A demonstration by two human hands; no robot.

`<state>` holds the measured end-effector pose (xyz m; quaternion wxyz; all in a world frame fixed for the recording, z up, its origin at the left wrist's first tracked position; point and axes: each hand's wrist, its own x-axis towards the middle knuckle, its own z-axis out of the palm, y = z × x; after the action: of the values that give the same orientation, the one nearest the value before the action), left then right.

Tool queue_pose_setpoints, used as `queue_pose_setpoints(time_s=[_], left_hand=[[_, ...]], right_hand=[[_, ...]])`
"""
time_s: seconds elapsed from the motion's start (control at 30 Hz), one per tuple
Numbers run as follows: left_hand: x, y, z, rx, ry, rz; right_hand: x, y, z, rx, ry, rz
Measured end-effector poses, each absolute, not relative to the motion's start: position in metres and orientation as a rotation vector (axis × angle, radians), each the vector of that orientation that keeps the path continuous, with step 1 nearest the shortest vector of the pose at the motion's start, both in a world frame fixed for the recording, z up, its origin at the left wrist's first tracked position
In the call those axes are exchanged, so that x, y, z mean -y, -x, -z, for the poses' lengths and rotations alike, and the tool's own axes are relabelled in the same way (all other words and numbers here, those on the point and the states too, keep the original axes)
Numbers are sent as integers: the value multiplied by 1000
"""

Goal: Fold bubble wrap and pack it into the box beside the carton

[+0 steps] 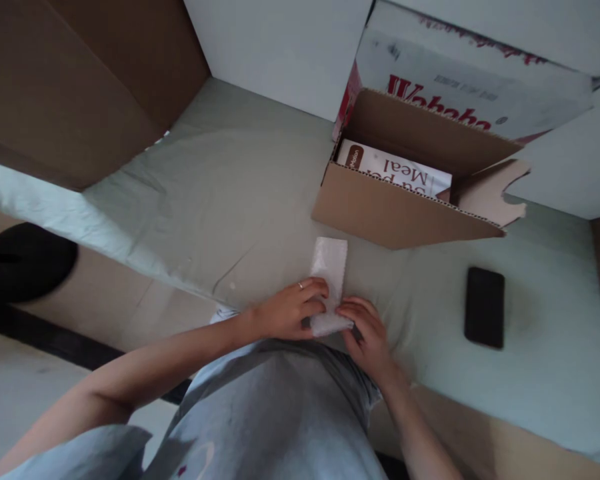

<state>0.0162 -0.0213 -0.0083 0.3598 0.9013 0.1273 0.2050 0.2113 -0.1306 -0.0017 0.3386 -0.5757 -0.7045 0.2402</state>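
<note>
A strip of clear bubble wrap (331,259) lies on the pale green sheet, its near end folded over close to my body. From the left side, my left hand (296,309), with a ring on one finger, has its curled fingers on the wrap's edge. On the other side my right hand (366,332) pinches the folded end between thumb and fingers. Whether anything is wrapped inside the fold cannot be seen. Just beyond the strip stands an open cardboard box (405,213) with a white "Super Meal" carton (395,167) inside it.
A black phone (484,307) lies to the right on the sheet (220,173). Behind the open box leans a larger white printed box (440,73) with red lettering. A big brown carton (75,87) stands at the far left, and a round black base (30,262) is on the floor.
</note>
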Motion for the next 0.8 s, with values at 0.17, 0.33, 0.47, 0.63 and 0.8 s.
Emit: queue_pose_setpoints(time_s=[0.17,0.33,0.47,0.63,0.8], left_hand=[[18,-26,4,-653,-2067,-625],[10,-34,5,-934,-1923,-590],[5,-39,5,-950,-1934,-521],[0,-43,-2,-975,-1943,-465],[2,-31,-17,-821,-2269,-663]], right_hand=[[116,-201,8,1539,1745,-541],[107,-203,4,1735,1643,-269],[107,-204,6,2043,1617,-218],[97,-205,11,2115,1632,-297],[91,-213,-5,2083,1569,-314]])
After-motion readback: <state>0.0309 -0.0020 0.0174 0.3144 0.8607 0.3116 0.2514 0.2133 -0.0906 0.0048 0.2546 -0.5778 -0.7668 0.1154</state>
